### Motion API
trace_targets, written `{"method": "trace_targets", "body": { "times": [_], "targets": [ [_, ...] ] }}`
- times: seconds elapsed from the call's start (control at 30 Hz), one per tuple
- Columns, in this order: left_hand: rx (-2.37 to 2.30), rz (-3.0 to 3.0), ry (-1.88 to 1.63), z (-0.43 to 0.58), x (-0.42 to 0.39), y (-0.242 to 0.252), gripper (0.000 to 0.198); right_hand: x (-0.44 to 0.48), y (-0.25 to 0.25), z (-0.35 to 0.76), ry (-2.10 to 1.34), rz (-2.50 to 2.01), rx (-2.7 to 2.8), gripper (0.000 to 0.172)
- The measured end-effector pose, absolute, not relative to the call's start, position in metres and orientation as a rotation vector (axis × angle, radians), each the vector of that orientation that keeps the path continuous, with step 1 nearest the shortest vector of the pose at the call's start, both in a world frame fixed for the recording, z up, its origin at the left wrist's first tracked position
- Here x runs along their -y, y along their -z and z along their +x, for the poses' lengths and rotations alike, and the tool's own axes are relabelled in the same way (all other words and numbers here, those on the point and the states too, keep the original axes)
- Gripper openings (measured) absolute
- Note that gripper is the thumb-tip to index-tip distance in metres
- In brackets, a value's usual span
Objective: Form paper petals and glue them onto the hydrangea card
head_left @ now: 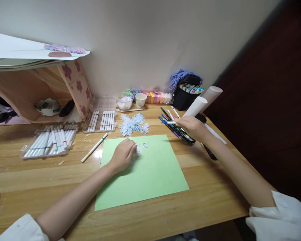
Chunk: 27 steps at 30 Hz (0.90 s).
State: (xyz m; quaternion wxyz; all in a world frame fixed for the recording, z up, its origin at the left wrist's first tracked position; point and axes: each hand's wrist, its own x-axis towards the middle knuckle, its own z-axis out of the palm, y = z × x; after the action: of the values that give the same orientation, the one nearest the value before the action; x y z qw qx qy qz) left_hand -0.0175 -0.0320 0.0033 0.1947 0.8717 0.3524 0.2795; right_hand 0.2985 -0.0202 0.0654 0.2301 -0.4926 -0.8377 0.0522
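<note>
A light green paper sheet (150, 170) lies on the wooden desk (165, 214) in front of me. My left hand (122, 154) rests on the sheet's upper part, fingers curled shut on small white-and-blue paper scraps (138, 149). One more scrap (144, 145) lies just beside it. My right hand (192, 126) reaches over a cluster of coloured pens (172, 124) to the right of the sheet, fingers pinched on a white marker (171, 122). A heap of torn paper bits (133, 124) sits behind the sheet.
A loose white marker (94, 147) lies left of the sheet. Clear trays of white markers (51, 139) (101, 121) stand at left. Behind are a plastic bowl (124, 100), paper cup (140, 99), clay packets (155, 97), black marker case (187, 95), rolled white paper (203, 100) and a cardboard house (40, 90).
</note>
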Motion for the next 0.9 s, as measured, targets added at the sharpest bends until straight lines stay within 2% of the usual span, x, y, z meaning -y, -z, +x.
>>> {"method": "trace_targets", "body": {
  "times": [0.13,0.23,0.33,0.5,0.6,0.77,0.9],
  "targets": [
    [-0.736,2.624,-0.7,-0.011,0.039,-0.005,0.032,0.033,-0.043,0.281,-0.678,-1.311,2.029,0.041],
    [-0.68,2.744,-0.624,-0.009,0.043,-0.006,0.029,0.038,-0.03,0.246,-1.126,-1.135,1.824,0.032],
    [-0.691,2.794,-0.557,-0.008,0.044,-0.005,0.029,0.031,-0.023,0.222,-1.427,-0.993,1.554,0.034],
    [-0.723,2.789,-0.482,-0.007,0.043,-0.005,0.031,0.021,-0.007,0.208,-1.385,-1.058,1.464,0.035],
    [-0.726,2.787,-0.461,-0.005,0.043,-0.005,0.033,0.022,0.002,0.206,-1.365,-1.064,1.542,0.044],
    [-0.716,2.798,-0.394,-0.004,0.042,-0.005,0.033,0.024,0.004,0.209,-1.367,-1.122,1.614,0.023],
    [-0.704,2.784,-0.404,-0.004,0.041,-0.004,0.033,0.023,0.006,0.213,-1.352,-1.191,1.633,0.015]
  ]
}}
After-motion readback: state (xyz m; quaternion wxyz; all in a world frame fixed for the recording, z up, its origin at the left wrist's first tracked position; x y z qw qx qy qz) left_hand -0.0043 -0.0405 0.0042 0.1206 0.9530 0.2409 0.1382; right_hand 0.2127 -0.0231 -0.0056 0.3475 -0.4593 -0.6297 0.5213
